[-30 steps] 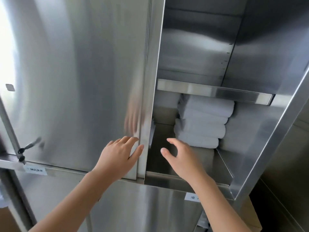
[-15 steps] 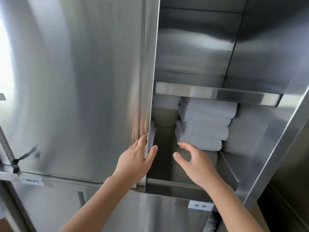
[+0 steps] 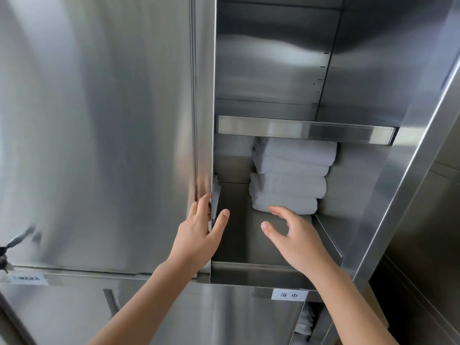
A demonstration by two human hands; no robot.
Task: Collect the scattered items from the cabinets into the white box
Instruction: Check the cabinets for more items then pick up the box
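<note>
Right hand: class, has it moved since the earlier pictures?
Yes. The right hand has reached rightward and deeper, up to the towel stack, which it hung short of before.

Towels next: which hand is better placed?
Right. The right hand is open with fingertips at the bottom of the towel stack; the left hand is holding the cabinet door by its edge.

stacked towels [image 3: 291,175]: 4 | hands: 2, left hand [image 3: 199,235], right hand [image 3: 296,241] | labels [image 3: 289,294]: 2 | door [image 3: 99,120]: 1
</note>
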